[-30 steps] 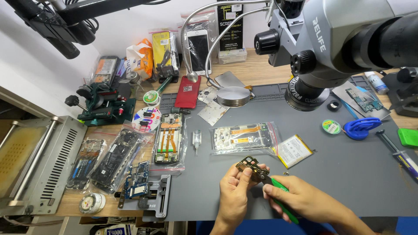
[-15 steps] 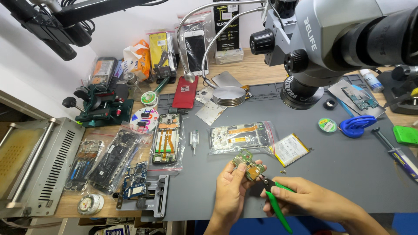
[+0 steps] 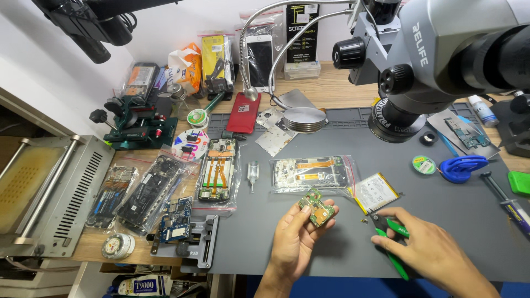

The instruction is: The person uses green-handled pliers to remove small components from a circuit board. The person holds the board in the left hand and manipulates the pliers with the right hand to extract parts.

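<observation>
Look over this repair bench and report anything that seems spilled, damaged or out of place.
Nothing looks spilled or broken. The left hand holds a small green circuit board above the grey mat; the right hand grips green-handled cutters. A tiny loose piece lies on the mat beside the cutter tips.

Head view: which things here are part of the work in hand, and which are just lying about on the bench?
In hand:
left hand holding a small green circuit board
right hand gripping green-handled cutters

Lying about:
bagged phone frame
flat battery pack
opened phone in a bag
microscope
red phone case
blue tape dispenser
</observation>
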